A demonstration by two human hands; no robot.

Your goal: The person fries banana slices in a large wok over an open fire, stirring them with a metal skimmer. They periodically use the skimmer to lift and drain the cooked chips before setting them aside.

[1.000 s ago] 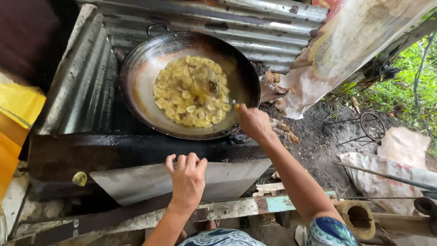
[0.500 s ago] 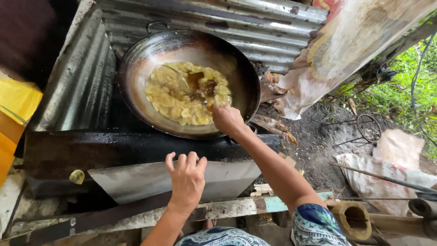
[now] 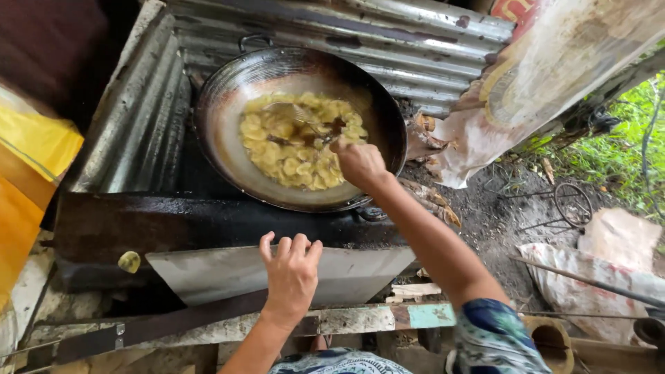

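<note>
A big dark wok [image 3: 222,131] sits on a blackened stove, filled with yellow sliced pieces [image 3: 298,163] in oil. My right hand [image 3: 357,165] reaches over the wok's near right side and grips the handle of a metal skimmer [image 3: 294,114] that lies in the slices. My left hand [image 3: 291,277] rests flat, fingers spread, on a grey metal sheet [image 3: 360,266] at the stove's front edge.
Corrugated metal sheets [image 3: 415,48] wall the stove at the back and left. One loose yellow slice [image 3: 129,262] lies on the front ledge. A dirty sack [image 3: 547,83] hangs at the right above bare ground with a wire stand [image 3: 571,204]. Yellow cloth [image 3: 28,180] is at the left.
My right hand has moved from the wok's right rim inward over the slices, pushing the skimmer through them. The slices have shifted. My left hand has stayed in place.
</note>
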